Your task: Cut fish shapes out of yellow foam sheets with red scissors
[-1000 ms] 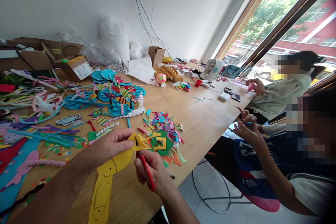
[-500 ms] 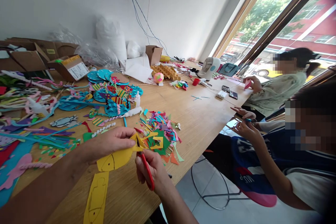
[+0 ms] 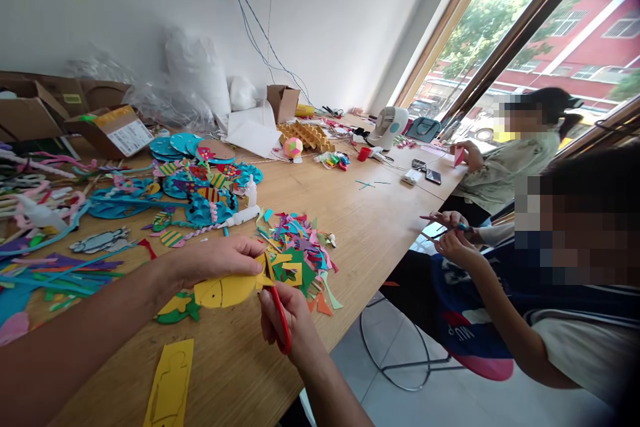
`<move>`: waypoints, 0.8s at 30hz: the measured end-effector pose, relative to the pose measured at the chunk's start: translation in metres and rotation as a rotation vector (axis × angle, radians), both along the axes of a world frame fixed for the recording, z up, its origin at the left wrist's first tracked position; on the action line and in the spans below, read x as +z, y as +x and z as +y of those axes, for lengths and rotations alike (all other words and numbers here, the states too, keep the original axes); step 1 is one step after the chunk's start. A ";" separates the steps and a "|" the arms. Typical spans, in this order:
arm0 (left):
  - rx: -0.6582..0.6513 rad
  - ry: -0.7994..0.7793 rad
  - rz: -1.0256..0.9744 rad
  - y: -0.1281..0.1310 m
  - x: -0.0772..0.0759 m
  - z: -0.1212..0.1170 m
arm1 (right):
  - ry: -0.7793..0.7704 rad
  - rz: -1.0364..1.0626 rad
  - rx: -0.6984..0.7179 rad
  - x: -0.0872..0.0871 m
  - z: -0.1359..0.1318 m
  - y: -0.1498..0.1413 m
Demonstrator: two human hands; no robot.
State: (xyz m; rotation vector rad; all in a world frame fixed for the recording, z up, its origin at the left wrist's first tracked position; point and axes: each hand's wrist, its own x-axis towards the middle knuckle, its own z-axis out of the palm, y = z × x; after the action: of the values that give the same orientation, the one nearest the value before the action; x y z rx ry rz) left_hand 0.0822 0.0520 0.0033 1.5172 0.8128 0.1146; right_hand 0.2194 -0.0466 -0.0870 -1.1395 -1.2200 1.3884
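Note:
Between the thumb and fingers of my left hand [image 3: 225, 259] is a yellow paper fish [image 3: 225, 292] with a drawn eye and gill line. My right hand [image 3: 290, 317] grips red-handled scissors [image 3: 283, 323], whose blades meet the paper near the fish's tail. On the table below lies a yellow paper strip [image 3: 170, 380] with another outline drawn on it. Green and yellow cut-outs [image 3: 183, 307] lie partly under my left wrist. Just beyond my hands is a heap of colourful paper scraps [image 3: 303, 240].
Blue discs, paper fish and a glue bottle [image 3: 251, 191] lie past my left hand. Pipe cleaners [image 3: 45, 177] and cardboard boxes [image 3: 107, 133] crowd the left side. A white fan [image 3: 387, 127] stands farther back. Two people sit along the right edge; the nearer one's hands [image 3: 453, 237] hold a tool.
My view has shifted slightly. The fish has lifted away from the yellow strip, uncovering the green and yellow cut-outs. The scissors remain at the tail end.

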 end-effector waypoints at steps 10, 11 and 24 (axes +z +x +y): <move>-0.107 0.108 0.060 0.006 -0.015 0.016 | -0.059 0.029 -0.062 -0.006 0.006 0.000; -0.113 0.123 0.064 0.006 -0.016 0.016 | -0.061 0.034 -0.080 -0.006 0.006 -0.001; -0.101 0.424 0.149 -0.008 -0.018 0.003 | 0.061 0.029 -0.223 0.023 0.016 0.019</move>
State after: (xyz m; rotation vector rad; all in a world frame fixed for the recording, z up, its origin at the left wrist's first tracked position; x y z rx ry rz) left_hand 0.0745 0.0555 -0.0142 1.9827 0.8636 0.1046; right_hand 0.2388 -0.0308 -0.0642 -1.1705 -1.0724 1.1883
